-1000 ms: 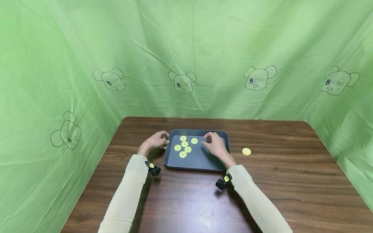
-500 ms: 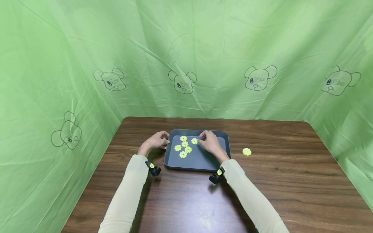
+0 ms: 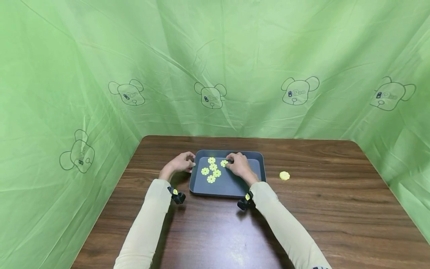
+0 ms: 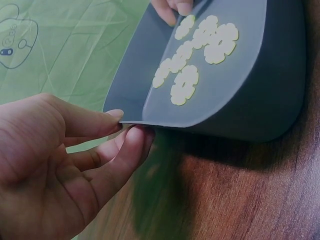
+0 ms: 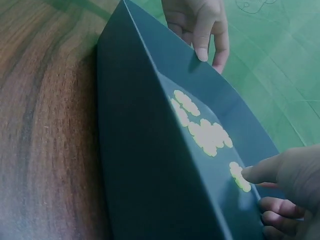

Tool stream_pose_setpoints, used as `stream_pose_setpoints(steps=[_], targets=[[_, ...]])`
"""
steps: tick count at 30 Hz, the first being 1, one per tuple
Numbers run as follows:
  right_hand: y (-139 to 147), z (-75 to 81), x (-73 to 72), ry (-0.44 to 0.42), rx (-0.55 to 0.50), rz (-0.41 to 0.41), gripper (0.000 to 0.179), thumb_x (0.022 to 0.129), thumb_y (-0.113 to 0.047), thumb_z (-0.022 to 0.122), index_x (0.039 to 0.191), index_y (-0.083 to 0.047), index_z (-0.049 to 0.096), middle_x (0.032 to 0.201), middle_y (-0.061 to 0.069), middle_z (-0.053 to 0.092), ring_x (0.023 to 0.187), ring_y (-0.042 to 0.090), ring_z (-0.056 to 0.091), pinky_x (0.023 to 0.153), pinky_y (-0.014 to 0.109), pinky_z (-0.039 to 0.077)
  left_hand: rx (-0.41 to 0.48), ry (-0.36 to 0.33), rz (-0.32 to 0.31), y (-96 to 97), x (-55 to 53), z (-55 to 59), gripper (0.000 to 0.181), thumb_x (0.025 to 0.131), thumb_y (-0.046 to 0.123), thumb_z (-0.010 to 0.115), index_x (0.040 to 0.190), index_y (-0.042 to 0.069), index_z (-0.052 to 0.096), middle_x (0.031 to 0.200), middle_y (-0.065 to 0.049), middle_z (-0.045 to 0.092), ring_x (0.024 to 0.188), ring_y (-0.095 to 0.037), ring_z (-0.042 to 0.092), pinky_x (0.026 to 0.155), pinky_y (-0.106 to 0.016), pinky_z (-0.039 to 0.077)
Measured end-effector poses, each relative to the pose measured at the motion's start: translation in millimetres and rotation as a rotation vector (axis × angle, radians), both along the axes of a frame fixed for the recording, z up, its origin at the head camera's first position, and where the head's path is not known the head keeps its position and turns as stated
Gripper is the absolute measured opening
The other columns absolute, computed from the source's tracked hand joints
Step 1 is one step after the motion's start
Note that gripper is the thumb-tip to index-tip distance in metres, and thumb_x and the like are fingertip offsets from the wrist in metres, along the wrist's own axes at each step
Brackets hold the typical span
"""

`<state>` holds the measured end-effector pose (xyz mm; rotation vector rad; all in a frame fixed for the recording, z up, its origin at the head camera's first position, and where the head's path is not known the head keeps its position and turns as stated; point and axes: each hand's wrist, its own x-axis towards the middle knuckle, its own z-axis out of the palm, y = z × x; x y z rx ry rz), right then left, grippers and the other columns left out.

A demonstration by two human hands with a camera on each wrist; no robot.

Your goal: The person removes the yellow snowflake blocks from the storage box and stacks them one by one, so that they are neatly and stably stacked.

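A dark grey baking tray (image 3: 226,186) holds several yellow-green flower-shaped pieces (image 3: 217,173) on its floor. My left hand (image 3: 180,163) pinches the tray's left rim between thumb and fingers, which the left wrist view shows closely. Inside the tray, my right hand (image 3: 240,166) is at the single flower piece (image 3: 223,163) that lies apart from the others. In the right wrist view its thumb (image 5: 255,172) touches that piece (image 5: 240,176), which lies flat. Whether the other fingertips grip the piece's far side is partly hidden.
Another yellow flower-shaped piece (image 3: 284,175) lies on the brown wooden table (image 3: 329,198), right of the tray. A green curtain (image 3: 255,119) with printed animal heads hangs behind the table and at both sides.
My right hand has moved left across the tray, from a spot right of the separate flower piece to touching it. The left hand stays at the rim, and the pieces have not moved.
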<state>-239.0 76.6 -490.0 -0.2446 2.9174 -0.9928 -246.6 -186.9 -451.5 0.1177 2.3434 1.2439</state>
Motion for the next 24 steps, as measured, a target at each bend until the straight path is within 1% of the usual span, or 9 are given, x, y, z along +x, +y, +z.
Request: stream_pose_setpoints(steps=[3, 5, 10, 14, 17, 20, 24], targets=[[-1.6, -2.1, -0.4, 0.003, 0.048, 0.005, 0.032, 0.087, -0.023, 0.070, 0.118, -0.015, 0.067, 0.112, 0.012, 0.058, 0.106, 0.032, 0.049, 0.090, 0.043, 0.044, -0.009, 0.007, 0.000, -0.8, -0.2, -1.6, 0.040, 0.094, 0.001, 0.051, 0.132, -0.006, 0.042, 0.085, -0.012, 0.053, 0.074, -0.020, 0.060, 0.080, -0.036, 0.059], [-2.3, -2.9, -0.6, 0.002, 0.072, 0.005, 0.032, 0.087, -0.025, 0.070, 0.118, -0.017, 0.067, 0.113, 0.011, 0.057, 0.106, 0.031, 0.048, 0.091, 0.043, 0.044, -0.016, 0.010, 0.001, -1.1, 0.1, -1.6, 0.039, 0.095, 0.001, 0.051, 0.132, -0.005, 0.042, 0.088, -0.016, 0.055, 0.075, -0.020, 0.060, 0.080, -0.036, 0.059], [-2.8, -2.0, -0.5, 0.000, 0.091, -0.006, 0.029, 0.086, -0.025, 0.072, 0.113, -0.017, 0.068, 0.110, 0.010, 0.057, 0.103, 0.029, 0.047, 0.090, 0.042, 0.044, -0.024, 0.011, -0.002, -0.8, 0.6, 0.9, 0.040, 0.095, 0.002, 0.051, 0.133, -0.005, 0.042, 0.099, -0.023, 0.057, 0.076, -0.020, 0.061, 0.081, -0.036, 0.059], [-2.6, 0.8, -0.2, -0.011, 0.082, -0.019, 0.025, 0.083, -0.024, 0.075, 0.104, -0.011, 0.067, 0.110, 0.011, 0.057, 0.104, 0.031, 0.047, 0.093, 0.042, 0.043, -0.018, 0.005, 0.000, 0.0, 0.7, 3.3, 0.041, 0.094, 0.002, 0.051, 0.133, -0.005, 0.041, 0.100, -0.023, 0.057, 0.077, -0.022, 0.061, 0.080, -0.036, 0.059], [-2.2, 2.6, -0.1, -0.029, 0.079, -0.019, 0.026, 0.081, -0.025, 0.076, 0.098, -0.009, 0.065, 0.110, 0.011, 0.056, 0.105, 0.032, 0.047, 0.095, 0.042, 0.043, -0.014, 0.003, -0.005, 0.4, 0.9, 4.5, 0.041, 0.094, 0.001, 0.051, 0.133, -0.006, 0.041, 0.099, -0.022, 0.056, 0.079, -0.024, 0.062, 0.081, -0.037, 0.059], [-1.0, 3.4, 0.2, -0.036, 0.063, -0.012, 0.026, 0.080, -0.025, 0.077, 0.095, -0.008, 0.063, 0.106, 0.010, 0.056, 0.103, 0.031, 0.047, 0.093, 0.041, 0.043, -0.015, 0.006, -0.009, 0.2, 0.9, 4.4, 0.041, 0.095, 0.001, 0.050, 0.133, -0.007, 0.040, 0.100, -0.023, 0.056, 0.080, -0.024, 0.062, 0.082, -0.038, 0.059], [1.8, 2.5, 0.7, -0.041, 0.004, -0.013, 0.018, 0.082, -0.022, 0.076, 0.089, -0.009, 0.065, 0.100, 0.008, 0.058, 0.100, 0.028, 0.050, 0.090, 0.039, 0.044, -0.022, 0.006, -0.005, -0.2, 1.0, 2.4, 0.040, 0.095, 0.002, 0.051, 0.133, -0.006, 0.041, 0.101, -0.024, 0.056, 0.079, -0.024, 0.063, 0.081, -0.037, 0.059]])
